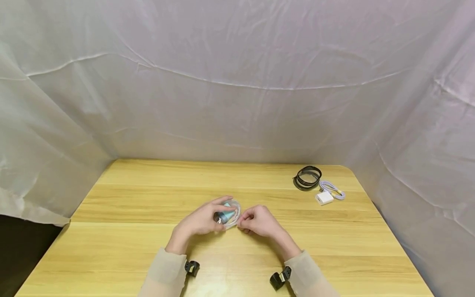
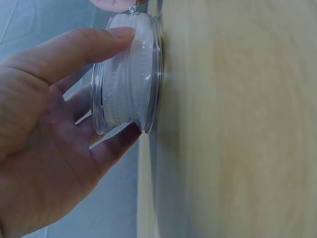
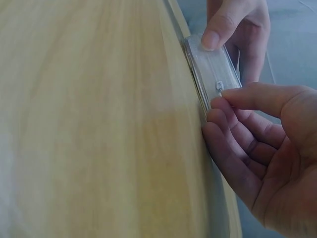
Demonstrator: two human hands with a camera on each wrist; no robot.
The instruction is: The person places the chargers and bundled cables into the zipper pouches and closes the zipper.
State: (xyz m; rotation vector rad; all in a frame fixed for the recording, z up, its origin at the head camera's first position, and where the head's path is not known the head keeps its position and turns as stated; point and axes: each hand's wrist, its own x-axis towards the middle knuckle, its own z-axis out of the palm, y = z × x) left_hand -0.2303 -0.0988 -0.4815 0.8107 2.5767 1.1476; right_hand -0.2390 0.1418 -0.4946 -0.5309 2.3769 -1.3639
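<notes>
Clear zip case (image 1: pixel 228 216), left of and nearer than the white adapter (image 1: pixel 324 198): gripped by the curled left hand (image 1: pixel 202 218), its pull tab (image 3: pixel 220 85) pinched by the right hand (image 1: pixel 261 222). The zip (image 2: pixel 132 72) is apparently being worked; a steady draw along it is called for.

From my end of the feed I can read no text, label, brand, number or sign in any of the three views. The clear round case (image 2: pixel 126 77) gives me no lettering I can make out, and the zip pull (image 3: pixel 220 86) is too small to tell. In the head view, the teal item (image 1: pixel 229 215), the white adapter (image 1: pixel 324 198) and the purple cable (image 1: pixel 339 192) show me nothing legible either.
</notes>
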